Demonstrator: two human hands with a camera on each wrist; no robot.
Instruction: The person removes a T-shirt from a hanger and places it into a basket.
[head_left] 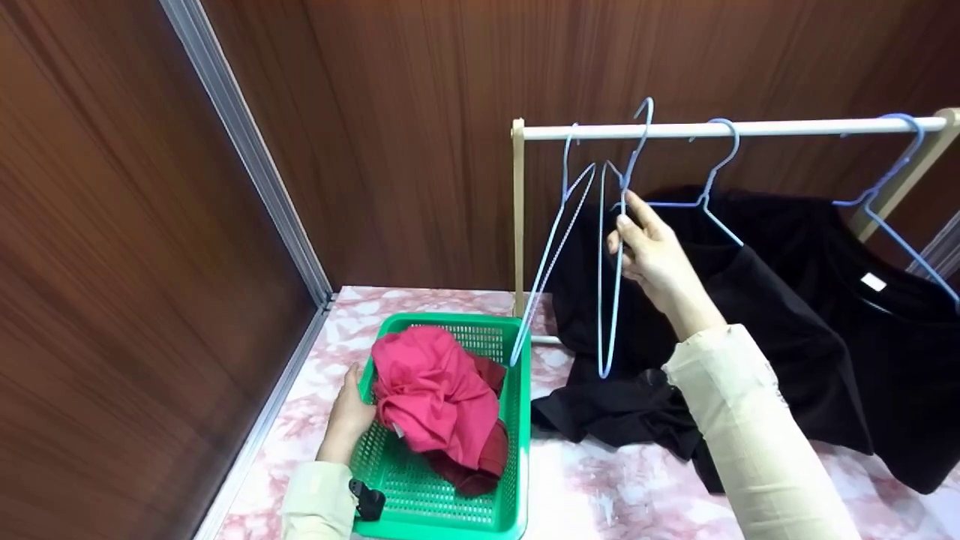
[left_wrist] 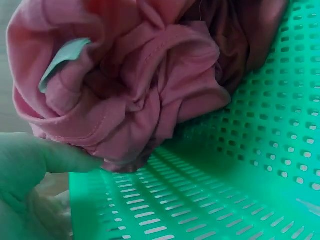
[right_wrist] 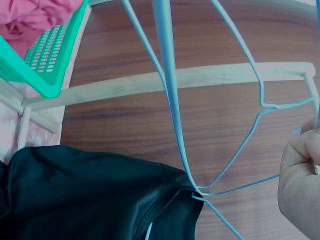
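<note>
My left hand (head_left: 351,416) grips the left rim of the green perforated basket (head_left: 524,435), thumb over the edge and fingers outside. In the left wrist view the thumb lies against the crumpled pink cloth (left_wrist: 165,85). Dark red cloth (head_left: 491,457) sits beneath it in the basket. My right hand (head_left: 652,251) pinches a light blue wire hanger (head_left: 616,300) near its neck, with thumb and index finger. No garment is on that hanger, and its hook stands above the rack's white rod (head_left: 795,129). The right wrist view shows the curled right hand (right_wrist: 300,175) at its edge.
Another bare hanger (head_left: 565,172) hangs at the rod's left end, its lower end over the basket. Black garments (head_left: 757,322) hang on hangers to the right. A brown wood-grain panel (head_left: 420,150) stands behind, another at left, above the pink marbled surface (head_left: 585,487).
</note>
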